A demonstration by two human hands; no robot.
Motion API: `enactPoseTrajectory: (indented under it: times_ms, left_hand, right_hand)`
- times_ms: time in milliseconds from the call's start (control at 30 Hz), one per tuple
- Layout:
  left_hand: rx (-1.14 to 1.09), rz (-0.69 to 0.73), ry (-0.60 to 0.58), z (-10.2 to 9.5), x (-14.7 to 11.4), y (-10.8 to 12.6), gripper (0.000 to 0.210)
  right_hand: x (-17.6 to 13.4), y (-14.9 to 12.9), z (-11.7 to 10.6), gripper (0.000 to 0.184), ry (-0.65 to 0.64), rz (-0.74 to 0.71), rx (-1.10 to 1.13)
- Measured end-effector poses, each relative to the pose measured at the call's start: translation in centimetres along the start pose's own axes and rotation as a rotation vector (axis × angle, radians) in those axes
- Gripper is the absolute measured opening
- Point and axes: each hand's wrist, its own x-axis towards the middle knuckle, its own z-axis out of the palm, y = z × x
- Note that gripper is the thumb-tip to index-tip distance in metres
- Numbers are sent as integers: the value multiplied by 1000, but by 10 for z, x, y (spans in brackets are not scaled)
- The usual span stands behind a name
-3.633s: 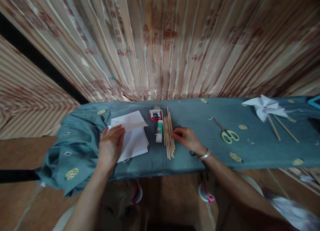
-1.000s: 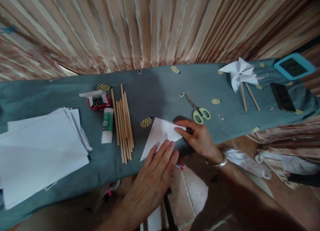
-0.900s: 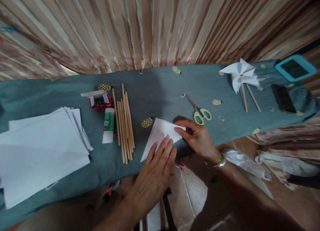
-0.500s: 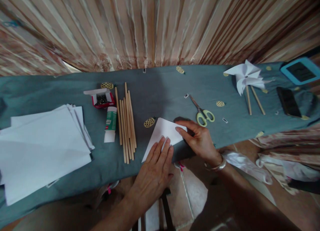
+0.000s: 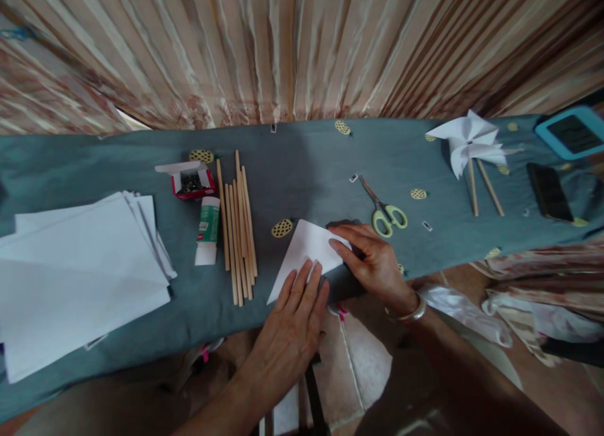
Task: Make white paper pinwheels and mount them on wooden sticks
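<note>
A white sheet of paper folded to a triangle point(image 5: 309, 246) lies near the front edge of the cloth-covered table. My left hand point(image 5: 298, 310) rests flat on its lower part, fingers stretched out. At the paper's right corner, my right hand point(image 5: 375, 260) pinches it between thumb and fingers. A silver bangle point(image 5: 418, 309) circles my right wrist. Just beyond the right hand lie scissors point(image 5: 383, 211) with light green handles. Several wooden sticks point(image 5: 240, 241) lie side by side to the left of the paper.
Left of the sticks are a glue stick point(image 5: 208, 225) and an open red box point(image 5: 191, 181) of small dark pieces. A stack of white paper point(image 5: 85, 279) lies far left. To the right are paper pinwheels point(image 5: 469, 143) on sticks, a phone point(image 5: 550, 192) and a blue-framed device point(image 5: 573, 133).
Both hands keep almost the same place on the folded paper. The view has shifted slightly, so the table's things appear a little displaced.
</note>
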Motion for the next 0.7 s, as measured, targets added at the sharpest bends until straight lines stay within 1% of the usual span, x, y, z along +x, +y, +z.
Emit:
enactPoseTrajectory:
  times_ms: [233,400,700]
  left_hand:
    - [45,6,-53,3,-3,3,58]
    - [56,1,-52,1,-3,3,57]
    - [60,-1,-49,4,-4,4,60]
  right_hand:
    - [0,4,0,22,-9,-52,13]
    - [1,4,1,22,-13,-64,-20]
    - [1,5,1,23,-19,-84,-52]
